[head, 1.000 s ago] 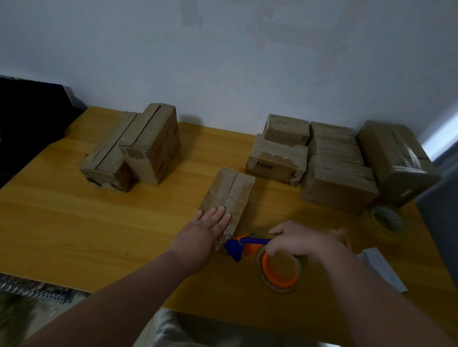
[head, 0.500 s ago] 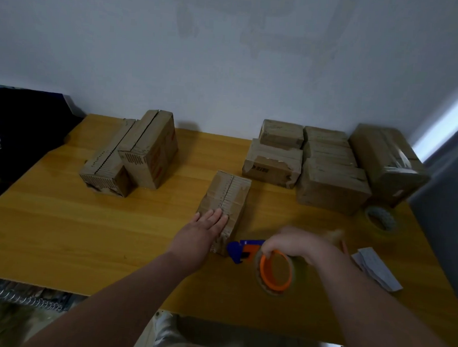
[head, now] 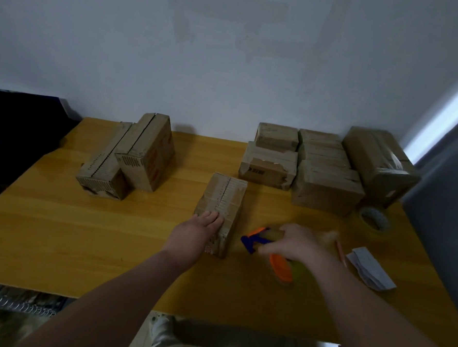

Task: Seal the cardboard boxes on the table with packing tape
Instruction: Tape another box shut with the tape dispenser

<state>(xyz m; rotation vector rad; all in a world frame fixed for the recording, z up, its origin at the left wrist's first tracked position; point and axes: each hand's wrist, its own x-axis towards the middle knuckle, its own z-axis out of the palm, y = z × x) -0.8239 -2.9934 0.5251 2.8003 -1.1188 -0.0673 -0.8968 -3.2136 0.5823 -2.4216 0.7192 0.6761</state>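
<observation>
The wooden counter [head: 58, 230] carries a cluster of boxes [head: 326, 184] at its far right corner, a pair of boxes [head: 143, 152] toward the far left, and a single box [head: 222, 199] near the middle, its top seam running from the near edge toward the far edge. The left hand [head: 196, 233] lies flat on the near end of this single box, fingers straight, pressing the flaps down. The right hand [head: 296, 243], blurred, is curled round the handle of a blue and orange tape dispenser [head: 253, 240], just beside the box's near end; I cannot tell whether the dispenser touches the counter. A spare tape roll [head: 375, 222] and a folded paper [head: 369, 267] lie near the right edge. The step in hand looks like steadying the single box and bringing the tape to it. The next move probably calls for sticking the loose tape end low on the near face, then drawing the dispenser along the seam. The left hand must keep the flaps closed, yet slide clear of the tape's path.
</observation>
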